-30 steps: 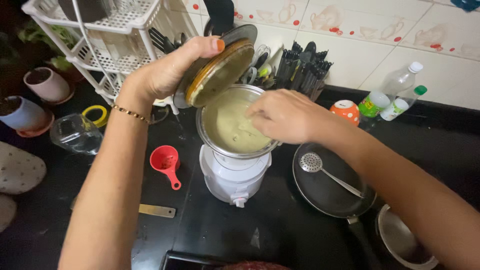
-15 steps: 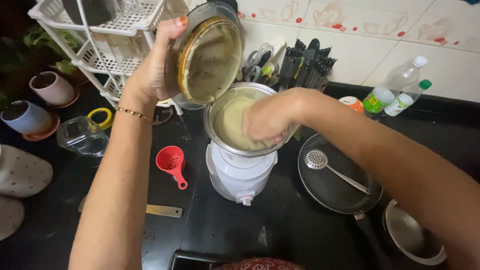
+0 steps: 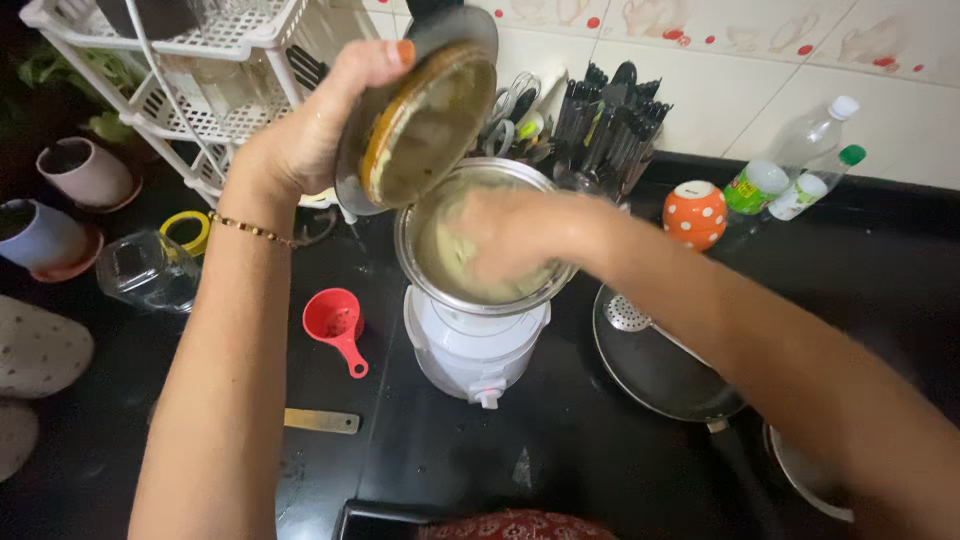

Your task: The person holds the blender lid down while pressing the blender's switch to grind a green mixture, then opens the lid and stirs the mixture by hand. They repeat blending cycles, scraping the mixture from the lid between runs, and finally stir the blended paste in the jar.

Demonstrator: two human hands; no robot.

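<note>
My left hand holds a round jar lid tilted above the counter, its underside coated in pale green paste. Below it a steel mixer jar full of the same green paste sits on a white mixer base. My right hand reaches down into the jar, blurred, with its fingers in the paste. I cannot tell whether it grips anything.
A red measuring cup lies left of the mixer. A black pan with a slotted spoon sits to the right, beside an orange dotted pot and two bottles. A white rack, a glass jar and planters stand left.
My right hand has gone deeper into the jar and moved left through the paste. The lid in my left hand has stayed raised, tilting slightly.
</note>
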